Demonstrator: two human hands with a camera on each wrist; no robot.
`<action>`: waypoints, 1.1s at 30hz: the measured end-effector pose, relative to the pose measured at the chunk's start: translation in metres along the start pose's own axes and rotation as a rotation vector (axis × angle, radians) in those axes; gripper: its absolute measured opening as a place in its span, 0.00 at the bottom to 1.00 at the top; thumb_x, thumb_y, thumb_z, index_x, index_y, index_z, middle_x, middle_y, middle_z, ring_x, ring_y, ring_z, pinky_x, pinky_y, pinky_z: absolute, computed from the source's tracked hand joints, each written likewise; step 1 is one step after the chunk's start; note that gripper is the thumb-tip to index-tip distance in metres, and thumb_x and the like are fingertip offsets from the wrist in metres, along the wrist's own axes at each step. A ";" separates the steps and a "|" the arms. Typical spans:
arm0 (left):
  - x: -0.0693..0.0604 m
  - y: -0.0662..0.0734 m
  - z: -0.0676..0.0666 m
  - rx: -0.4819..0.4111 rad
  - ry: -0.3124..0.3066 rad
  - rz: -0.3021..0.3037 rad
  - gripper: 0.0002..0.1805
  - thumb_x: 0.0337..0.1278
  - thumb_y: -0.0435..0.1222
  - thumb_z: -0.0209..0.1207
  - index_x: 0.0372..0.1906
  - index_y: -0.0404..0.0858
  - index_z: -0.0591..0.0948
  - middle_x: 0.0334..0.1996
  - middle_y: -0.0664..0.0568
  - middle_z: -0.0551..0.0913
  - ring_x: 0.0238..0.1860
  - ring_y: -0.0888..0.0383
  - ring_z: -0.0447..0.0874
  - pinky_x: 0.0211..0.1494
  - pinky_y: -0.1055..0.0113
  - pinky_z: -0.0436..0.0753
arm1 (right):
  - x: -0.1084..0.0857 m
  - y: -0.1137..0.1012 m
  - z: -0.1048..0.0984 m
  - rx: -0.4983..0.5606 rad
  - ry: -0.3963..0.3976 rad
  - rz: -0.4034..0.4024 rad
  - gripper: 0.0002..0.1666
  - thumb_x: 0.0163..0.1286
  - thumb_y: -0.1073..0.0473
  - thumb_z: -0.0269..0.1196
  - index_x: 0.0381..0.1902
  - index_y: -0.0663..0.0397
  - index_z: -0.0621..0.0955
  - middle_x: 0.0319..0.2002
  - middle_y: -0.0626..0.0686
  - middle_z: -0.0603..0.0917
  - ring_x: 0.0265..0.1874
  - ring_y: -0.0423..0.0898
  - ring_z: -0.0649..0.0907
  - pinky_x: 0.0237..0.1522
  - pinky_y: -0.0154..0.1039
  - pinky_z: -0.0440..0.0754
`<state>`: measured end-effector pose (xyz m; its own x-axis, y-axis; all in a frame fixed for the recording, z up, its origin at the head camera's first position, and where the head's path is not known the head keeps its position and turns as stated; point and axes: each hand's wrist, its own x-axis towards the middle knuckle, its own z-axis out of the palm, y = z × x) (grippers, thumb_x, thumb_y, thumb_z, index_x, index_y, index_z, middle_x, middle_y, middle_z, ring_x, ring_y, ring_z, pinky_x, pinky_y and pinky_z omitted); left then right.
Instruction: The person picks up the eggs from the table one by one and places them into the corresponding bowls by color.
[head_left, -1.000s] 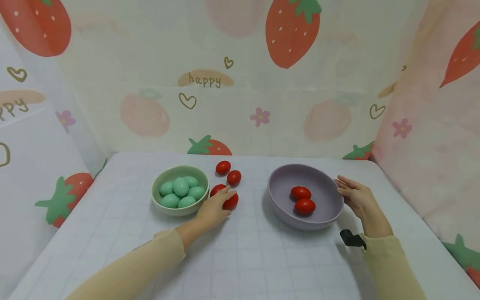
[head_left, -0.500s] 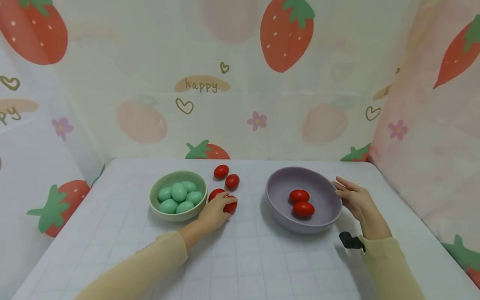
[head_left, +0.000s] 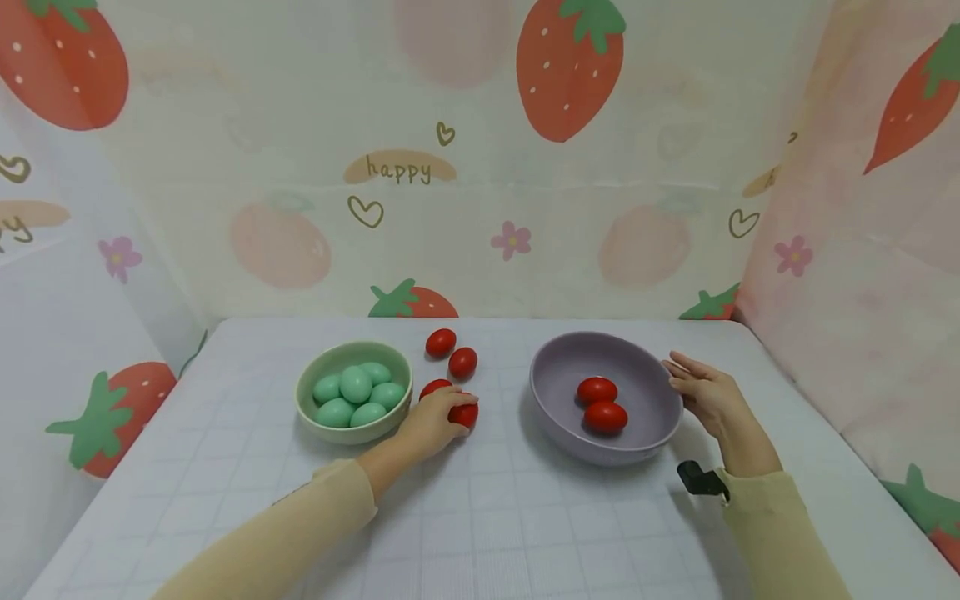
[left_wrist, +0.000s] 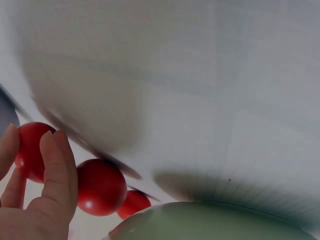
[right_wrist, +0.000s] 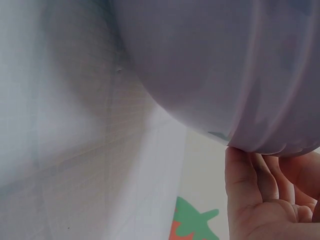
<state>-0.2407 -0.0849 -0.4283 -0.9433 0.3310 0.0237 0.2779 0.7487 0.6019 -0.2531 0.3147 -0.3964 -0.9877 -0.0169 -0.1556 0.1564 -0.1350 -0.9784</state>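
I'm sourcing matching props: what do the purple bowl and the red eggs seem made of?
Purple bowl: perhaps plastic or glazed ceramic, satin finish; its smooth wall shows soft pale streaks, which fit either. Red eggs: likely hard plastic, glossy; small bright highlights and even colour suggest it, though painted wood is possible.

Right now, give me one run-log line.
left hand: holds red egg; right hand: fingers touch purple bowl; purple bowl: two red eggs inside
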 end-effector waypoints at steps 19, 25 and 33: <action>0.002 0.033 -0.007 -0.228 0.058 0.029 0.28 0.56 0.31 0.67 0.64 0.38 0.77 0.63 0.41 0.73 0.59 0.45 0.73 0.53 0.56 0.81 | 0.001 -0.001 0.000 0.012 0.008 0.021 0.39 0.69 0.74 0.57 0.74 0.64 0.55 0.38 0.35 0.85 0.39 0.28 0.82 0.42 0.25 0.78; 0.005 0.051 -0.008 -0.298 0.071 0.019 0.29 0.57 0.33 0.67 0.65 0.41 0.76 0.64 0.43 0.73 0.49 0.47 0.77 0.47 0.61 0.83 | -0.001 0.001 -0.002 0.026 0.004 0.010 0.34 0.68 0.73 0.59 0.70 0.59 0.65 0.37 0.35 0.85 0.39 0.29 0.82 0.43 0.26 0.79; 0.024 0.076 -0.007 -0.410 0.049 0.028 0.29 0.57 0.32 0.66 0.66 0.45 0.76 0.65 0.47 0.73 0.50 0.48 0.76 0.45 0.64 0.84 | 0.002 0.001 -0.003 0.026 0.002 0.001 0.34 0.68 0.74 0.57 0.71 0.58 0.65 0.37 0.35 0.85 0.39 0.28 0.82 0.43 0.25 0.78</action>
<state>-0.2429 -0.0236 -0.3766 -0.9467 0.3128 0.0764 0.2175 0.4461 0.8682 -0.2553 0.3174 -0.3978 -0.9874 -0.0149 -0.1573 0.1576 -0.1604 -0.9744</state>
